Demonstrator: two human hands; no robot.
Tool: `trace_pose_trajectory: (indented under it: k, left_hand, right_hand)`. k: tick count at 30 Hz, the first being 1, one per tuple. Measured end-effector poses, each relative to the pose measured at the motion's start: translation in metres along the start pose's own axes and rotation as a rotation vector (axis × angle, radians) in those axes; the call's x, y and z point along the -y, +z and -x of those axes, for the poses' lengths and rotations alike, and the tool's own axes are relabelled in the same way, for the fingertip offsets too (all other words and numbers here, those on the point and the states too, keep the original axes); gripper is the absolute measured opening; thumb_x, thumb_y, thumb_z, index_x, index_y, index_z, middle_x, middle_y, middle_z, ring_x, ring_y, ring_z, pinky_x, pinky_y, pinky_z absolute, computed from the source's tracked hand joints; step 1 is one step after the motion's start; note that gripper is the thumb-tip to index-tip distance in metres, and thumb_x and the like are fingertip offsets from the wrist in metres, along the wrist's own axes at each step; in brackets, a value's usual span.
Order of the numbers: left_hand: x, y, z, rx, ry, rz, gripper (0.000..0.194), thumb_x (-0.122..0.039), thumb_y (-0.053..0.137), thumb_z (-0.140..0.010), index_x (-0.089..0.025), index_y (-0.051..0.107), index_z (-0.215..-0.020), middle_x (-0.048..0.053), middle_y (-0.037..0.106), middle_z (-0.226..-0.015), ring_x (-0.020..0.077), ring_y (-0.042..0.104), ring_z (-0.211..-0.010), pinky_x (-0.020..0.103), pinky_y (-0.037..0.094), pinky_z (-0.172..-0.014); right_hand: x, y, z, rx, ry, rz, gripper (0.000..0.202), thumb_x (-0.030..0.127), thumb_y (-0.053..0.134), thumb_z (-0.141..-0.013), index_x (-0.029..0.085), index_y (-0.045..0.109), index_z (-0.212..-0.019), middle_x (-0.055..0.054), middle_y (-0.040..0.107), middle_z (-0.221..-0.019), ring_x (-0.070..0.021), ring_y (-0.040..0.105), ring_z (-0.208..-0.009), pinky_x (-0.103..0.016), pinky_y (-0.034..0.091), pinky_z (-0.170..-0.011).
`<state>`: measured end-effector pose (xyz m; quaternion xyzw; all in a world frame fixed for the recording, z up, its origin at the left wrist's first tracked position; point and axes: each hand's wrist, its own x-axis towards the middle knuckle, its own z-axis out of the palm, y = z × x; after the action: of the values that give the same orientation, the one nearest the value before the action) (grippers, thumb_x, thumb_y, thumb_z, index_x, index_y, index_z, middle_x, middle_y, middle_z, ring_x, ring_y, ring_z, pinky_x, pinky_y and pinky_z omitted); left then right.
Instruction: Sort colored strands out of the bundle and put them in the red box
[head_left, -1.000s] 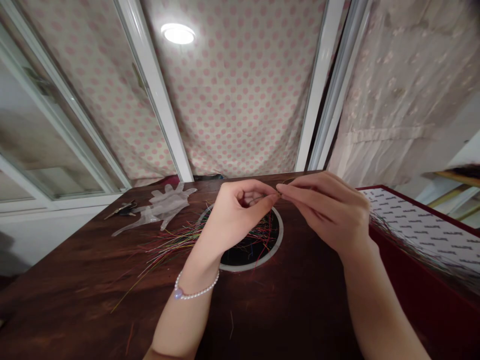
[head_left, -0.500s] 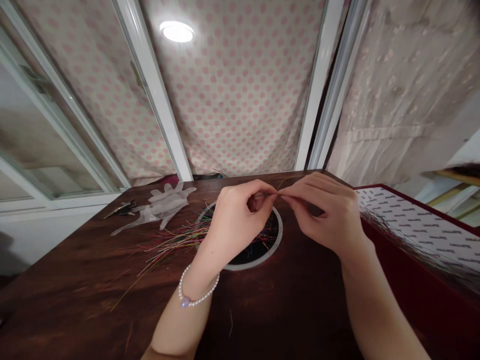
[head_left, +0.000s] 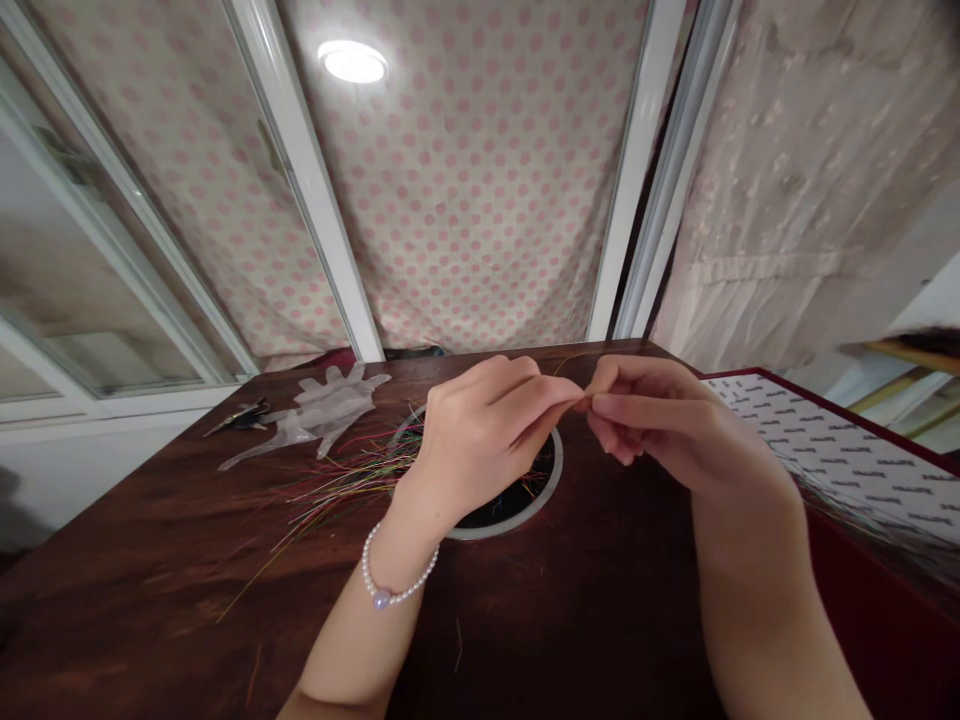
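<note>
My left hand [head_left: 480,430], with a pearl bracelet [head_left: 382,598] on its wrist, is closed in a pinch above a round black dish with a pale rim [head_left: 555,480]. My right hand [head_left: 660,415] pinches right against it, fingertips meeting. A thin yellowish wire [head_left: 568,357] curves up behind the fingertips; the part between them is hidden. Under and beside my left hand, a loose bundle of thin coloured wires [head_left: 345,482] lies across the dish and spills leftward onto the dark wooden table [head_left: 570,620].
A crumpled clear plastic glove [head_left: 330,405] lies at the back left, beside a dark metal tool [head_left: 238,417] too small to name. On the right stands a red box [head_left: 847,560] with a printed white lining and more wires. Stray wire bits [head_left: 458,645] lie near the front.
Both pinched hands have shifted slightly right. My right wrist has turned, bringing its thumb and curled fingers into view; my left hand has rolled over, closing the gap between thumb and finger.
</note>
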<state>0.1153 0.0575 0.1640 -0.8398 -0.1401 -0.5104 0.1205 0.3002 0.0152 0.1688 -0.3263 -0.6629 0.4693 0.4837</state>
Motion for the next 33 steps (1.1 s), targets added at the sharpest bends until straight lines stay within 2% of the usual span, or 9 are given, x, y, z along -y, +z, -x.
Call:
trace_pose_trajectory:
  k: [8, 11, 18, 21, 25, 29, 33]
  left_hand:
    - [0.001, -0.002, 0.001, -0.086, 0.02, 0.059, 0.017, -0.011, 0.059, -0.081, -0.023, 0.069, -0.087, -0.001, 0.059, -0.065, 0.0119, 0.054, -0.06, 0.025, 0.043, -0.059]
    - [-0.002, -0.003, 0.0, -0.124, -0.026, 0.107, 0.016, -0.009, 0.06, -0.08, -0.022, 0.068, -0.083, -0.001, 0.06, -0.064, 0.0114, 0.053, -0.059, 0.025, 0.044, -0.059]
    - [-0.006, -0.006, -0.002, -0.126, -0.176, 0.161, 0.013, -0.008, 0.06, -0.079, -0.017, 0.069, -0.077, -0.002, 0.056, -0.057, 0.0085, 0.047, -0.051, 0.022, 0.042, -0.052]
    - [-0.008, -0.006, -0.003, -0.089, -0.279, 0.192, 0.011, -0.011, 0.061, -0.079, -0.017, 0.069, -0.077, -0.003, 0.054, -0.057, 0.0083, 0.045, -0.05, 0.021, 0.04, -0.05]
    - [-0.01, -0.005, -0.003, -0.078, -0.434, 0.276, 0.009, -0.012, 0.061, -0.078, -0.017, 0.068, -0.074, -0.003, 0.052, -0.056, 0.0077, 0.041, -0.049, 0.021, 0.036, -0.046]
    - [-0.01, -0.006, -0.003, -0.046, -0.603, 0.399, 0.008, -0.015, 0.063, -0.078, -0.017, 0.068, -0.072, -0.004, 0.047, -0.052, 0.0075, 0.037, -0.047, 0.02, 0.029, -0.041]
    - [-0.009, -0.008, -0.005, -0.009, -0.68, 0.487, 0.009, -0.014, 0.064, -0.076, -0.016, 0.068, -0.068, -0.004, 0.043, -0.05, 0.0066, 0.034, -0.046, 0.02, 0.025, -0.039]
  right_hand:
    - [-0.004, -0.001, -0.004, 0.168, 0.059, -0.252, 0.009, 0.019, 0.055, -0.085, 0.015, 0.056, -0.077, 0.003, 0.057, -0.055, -0.0046, 0.047, -0.041, -0.015, 0.03, -0.036]
    - [-0.004, 0.001, -0.004, 0.164, 0.031, -0.24, 0.01, 0.02, 0.057, -0.086, 0.014, 0.06, -0.078, 0.003, 0.058, -0.055, -0.0033, 0.047, -0.042, -0.014, 0.032, -0.038]
    - [-0.002, 0.009, -0.002, -0.071, -0.126, 0.048, 0.01, 0.023, 0.063, -0.083, 0.015, 0.068, -0.081, 0.001, 0.064, -0.062, -0.0041, 0.054, -0.049, -0.013, 0.043, -0.044]
    - [0.0, 0.016, 0.0, -0.237, -0.222, 0.281, 0.007, 0.022, 0.065, -0.08, 0.017, 0.07, -0.08, 0.001, 0.067, -0.064, -0.0061, 0.057, -0.052, -0.015, 0.046, -0.045]
    - [0.001, 0.024, 0.004, -0.463, -0.437, 0.663, 0.007, 0.018, 0.066, -0.078, 0.022, 0.071, -0.083, 0.0, 0.069, -0.075, -0.0106, 0.063, -0.065, -0.021, 0.05, -0.053]
    - [-0.004, 0.025, 0.003, -0.497, -0.679, 0.927, 0.016, 0.014, 0.064, -0.08, 0.025, 0.069, -0.09, -0.001, 0.068, -0.082, -0.0124, 0.063, -0.068, -0.025, 0.051, -0.055]
    - [-0.011, 0.02, -0.001, -0.523, -0.867, 1.064, 0.025, 0.008, 0.064, -0.078, 0.026, 0.068, -0.094, -0.002, 0.067, -0.085, -0.0134, 0.064, -0.072, -0.026, 0.054, -0.062]
